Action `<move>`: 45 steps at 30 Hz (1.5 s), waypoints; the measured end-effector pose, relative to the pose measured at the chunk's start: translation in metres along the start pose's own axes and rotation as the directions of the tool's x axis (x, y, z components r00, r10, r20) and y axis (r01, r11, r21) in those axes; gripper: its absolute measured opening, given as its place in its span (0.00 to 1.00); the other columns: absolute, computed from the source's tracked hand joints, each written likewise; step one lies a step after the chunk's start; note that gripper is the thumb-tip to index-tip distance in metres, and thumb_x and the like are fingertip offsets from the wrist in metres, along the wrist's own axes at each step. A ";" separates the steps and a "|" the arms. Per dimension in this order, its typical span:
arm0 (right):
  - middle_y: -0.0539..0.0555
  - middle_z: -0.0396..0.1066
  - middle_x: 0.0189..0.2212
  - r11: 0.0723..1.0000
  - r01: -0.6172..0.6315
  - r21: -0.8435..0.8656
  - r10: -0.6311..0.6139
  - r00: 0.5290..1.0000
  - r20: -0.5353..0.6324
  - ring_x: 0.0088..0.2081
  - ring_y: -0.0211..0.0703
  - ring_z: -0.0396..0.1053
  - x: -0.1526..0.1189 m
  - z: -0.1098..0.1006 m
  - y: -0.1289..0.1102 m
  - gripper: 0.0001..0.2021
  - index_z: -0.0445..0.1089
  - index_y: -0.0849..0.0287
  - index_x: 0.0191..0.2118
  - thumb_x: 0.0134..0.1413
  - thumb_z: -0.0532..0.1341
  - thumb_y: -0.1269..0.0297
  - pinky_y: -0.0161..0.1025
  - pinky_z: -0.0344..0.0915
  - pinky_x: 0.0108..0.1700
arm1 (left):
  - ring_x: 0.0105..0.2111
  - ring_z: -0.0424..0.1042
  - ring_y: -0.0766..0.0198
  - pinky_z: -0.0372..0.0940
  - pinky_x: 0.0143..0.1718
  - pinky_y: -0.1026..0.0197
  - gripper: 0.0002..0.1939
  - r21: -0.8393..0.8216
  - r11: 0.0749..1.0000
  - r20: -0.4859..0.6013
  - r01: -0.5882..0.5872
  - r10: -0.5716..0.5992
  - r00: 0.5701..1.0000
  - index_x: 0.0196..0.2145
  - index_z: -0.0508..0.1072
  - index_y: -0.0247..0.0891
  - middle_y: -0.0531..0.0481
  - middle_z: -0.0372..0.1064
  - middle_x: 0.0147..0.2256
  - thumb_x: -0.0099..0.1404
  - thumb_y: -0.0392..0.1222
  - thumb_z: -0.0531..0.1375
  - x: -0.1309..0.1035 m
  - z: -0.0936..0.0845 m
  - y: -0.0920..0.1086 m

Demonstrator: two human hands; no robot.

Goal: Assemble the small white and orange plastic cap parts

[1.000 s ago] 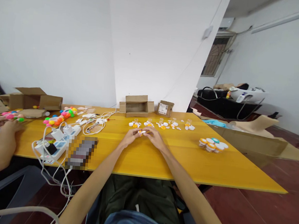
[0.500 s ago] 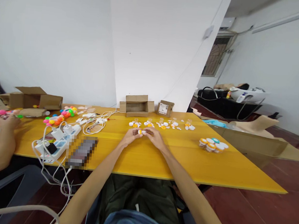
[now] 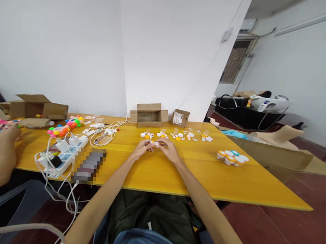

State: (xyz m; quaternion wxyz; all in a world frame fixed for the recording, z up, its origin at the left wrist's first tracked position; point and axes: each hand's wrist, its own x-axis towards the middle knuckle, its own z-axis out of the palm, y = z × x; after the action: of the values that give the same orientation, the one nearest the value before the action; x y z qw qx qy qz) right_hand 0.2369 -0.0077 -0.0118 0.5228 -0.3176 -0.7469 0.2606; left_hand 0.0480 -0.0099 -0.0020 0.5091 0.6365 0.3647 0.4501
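Over the middle of the table, my left hand (image 3: 142, 149) is closed on a small yellow-and-white plastic part (image 3: 152, 142). My right hand (image 3: 167, 149) pinches a small white piece (image 3: 157, 144) right beside it. The two pieces are very close; I cannot tell whether they touch, and the fingers partly hide them. Just beyond my hands lie small groups of loose parts: yellow discs (image 3: 178, 138), white discs (image 3: 208, 139) and little white bits. Clear cups (image 3: 205, 132) stand with these groups.
A cluster of small jars with orange, white and teal tops (image 3: 230, 160) stands to the right. An open cardboard box (image 3: 148, 123) and a smaller box (image 3: 180, 118) are at the back. Left are a power strip (image 3: 65, 156), cables, a blurred-out phone (image 3: 89, 165), coloured balls (image 3: 64, 130) and another person's hands (image 3: 8, 131).
The yellow-and-white part has turned between my fingers, showing less yellow. My hands have stayed nearly in place. The other person's hands have shifted slightly.
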 end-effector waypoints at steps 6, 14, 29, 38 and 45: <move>0.53 0.77 0.37 0.999 -0.042 0.020 0.042 0.999 0.007 0.39 0.46 0.75 0.000 -0.001 -0.004 0.09 0.77 0.54 0.38 0.55 0.65 0.55 0.43 0.73 0.44 | 0.30 0.75 0.63 0.67 0.37 0.61 0.24 -0.010 1.000 -0.003 0.001 -0.001 1.000 0.37 0.77 0.36 0.51 0.75 0.29 0.53 0.60 0.70 -0.002 0.002 0.004; 0.54 0.78 0.35 0.996 -0.087 -0.020 0.087 0.996 0.017 0.37 0.47 0.74 0.000 -0.003 -0.003 0.11 0.77 0.53 0.38 0.56 0.63 0.53 0.42 0.72 0.42 | 0.35 0.76 0.61 0.69 0.40 0.60 0.24 -0.033 0.999 0.000 0.014 -0.014 1.000 0.40 0.78 0.37 0.47 0.78 0.38 0.50 0.54 0.73 -0.003 0.005 0.007; 0.50 0.72 0.23 0.964 -0.169 -0.204 0.179 0.983 0.030 0.28 0.43 0.68 -0.001 -0.003 -0.014 0.21 0.72 0.56 0.28 0.60 0.55 0.46 0.38 0.63 0.34 | 0.39 0.75 0.60 0.68 0.47 0.57 0.22 0.039 0.999 0.009 -0.020 0.019 1.000 0.40 0.76 0.37 0.47 0.78 0.39 0.48 0.45 0.74 0.000 0.003 0.002; 0.50 0.69 0.20 0.942 -0.190 -0.277 0.202 0.979 0.017 0.27 0.44 0.67 -0.003 -0.004 -0.013 0.24 0.65 0.54 0.22 0.62 0.52 0.43 0.38 0.60 0.32 | 0.41 0.76 0.58 0.68 0.47 0.56 0.21 0.066 0.997 0.013 -0.030 0.029 1.000 0.40 0.76 0.38 0.47 0.78 0.40 0.48 0.42 0.74 0.000 0.003 0.000; 0.48 0.73 0.28 0.976 -0.192 -0.102 0.197 0.979 0.045 0.29 0.42 0.68 -0.003 0.004 -0.005 0.18 0.69 0.54 0.38 0.56 0.58 0.43 0.39 0.65 0.35 | 0.41 0.76 0.59 0.68 0.48 0.56 0.21 0.036 0.999 -0.002 -0.007 0.007 1.000 0.40 0.76 0.38 0.48 0.78 0.40 0.48 0.43 0.74 0.000 0.003 0.001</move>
State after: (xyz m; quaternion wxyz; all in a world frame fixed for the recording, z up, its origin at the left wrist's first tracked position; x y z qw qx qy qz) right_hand 0.2327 -0.0136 -0.0117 0.4579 -0.4070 -0.7382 0.2824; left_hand 0.0508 -0.0114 -0.0010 0.4957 0.6464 0.3710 0.4460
